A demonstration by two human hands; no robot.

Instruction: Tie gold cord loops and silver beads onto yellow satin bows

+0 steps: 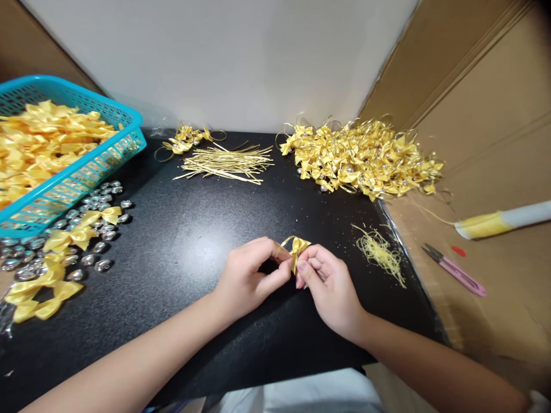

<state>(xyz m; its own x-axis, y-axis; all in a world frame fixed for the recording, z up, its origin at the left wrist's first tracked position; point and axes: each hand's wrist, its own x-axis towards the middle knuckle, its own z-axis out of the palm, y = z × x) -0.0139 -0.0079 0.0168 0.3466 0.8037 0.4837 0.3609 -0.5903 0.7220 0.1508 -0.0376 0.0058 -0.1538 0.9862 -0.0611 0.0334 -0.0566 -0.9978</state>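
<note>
Above the front part of the black table (172,241), a yellow satin bow (298,246) with a loop of gold cord is pinched between both hands. My left hand (253,272) comes from the left, thumb and fingers closed on the bow's left side and the cord. My right hand (329,281) grips the bow's lower right edge, its thumb pressed against the fingers. Whether a small bell is tucked behind the bow is hidden by the fingers.
A turquoise basket (124,115) of yellow bows stands left, with silver bells (103,265) and loose bows (71,238) before it. Gold cord lengths (224,162) and a pile of finished-looking bows (357,158) lie behind. Thread scraps (381,255), pink thread snips (458,272) and a thread spool (486,225) lie right.
</note>
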